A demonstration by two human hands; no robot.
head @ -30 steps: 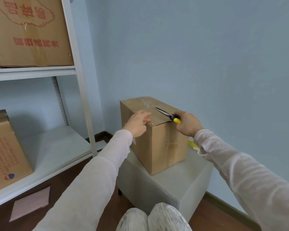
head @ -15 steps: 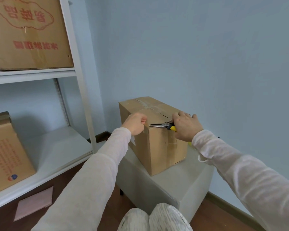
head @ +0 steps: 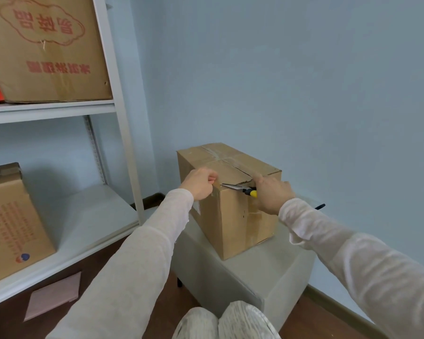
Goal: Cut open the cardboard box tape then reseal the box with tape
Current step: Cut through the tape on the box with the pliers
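Pale blue wall (head: pixel 304 81) behind, and the cardboard box (head: pixel 233 223) sat on a little grey stool (head: pixel 267 272) right in front of me so the top seam was easy to reach. My left hand (head: pixel 200 183) had its fingers curled round the near top corner to stop the box sliding, while my right hand (head: pixel 272 194) was wrapped tight on the yellow-handled cutter (head: pixel 240 189), blade lying flat along the front top edge. Figured the tape (head: pixel 214 154) over that end needed slitting before the flaps would lift.
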